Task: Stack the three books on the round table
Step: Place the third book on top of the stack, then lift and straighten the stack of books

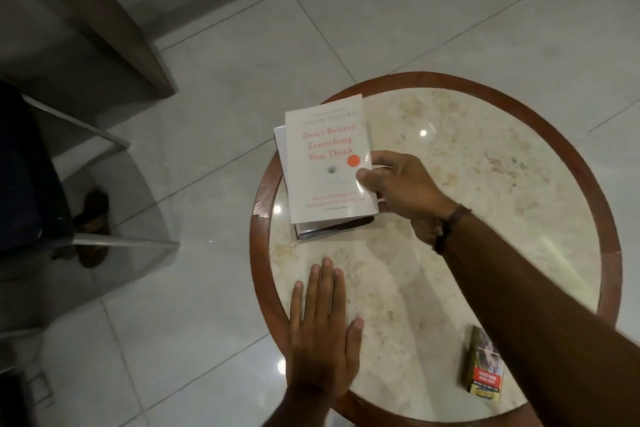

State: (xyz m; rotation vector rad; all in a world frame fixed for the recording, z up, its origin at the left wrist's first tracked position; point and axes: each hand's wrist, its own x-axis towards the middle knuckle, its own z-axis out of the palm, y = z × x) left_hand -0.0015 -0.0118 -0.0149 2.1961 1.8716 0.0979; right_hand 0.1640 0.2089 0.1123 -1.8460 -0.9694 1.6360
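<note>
A white book with red title letters (325,163) lies on top of a pile at the left side of the round table (485,184), which has a marble top and a brown wooden rim. Under it show the edges of a white book (280,146) and a dark-edged book (332,230). My right hand (401,191) grips the right edge of the top white book, thumb on its cover. My left hand (322,333) lies flat on the table's near left rim, fingers spread, holding nothing.
A small printed carton (483,369) stands near the table's front right edge. A glass-sided chair with a dark cushion (31,177) is at the left on the tiled floor, with a brown sandal (93,222) beneath it.
</note>
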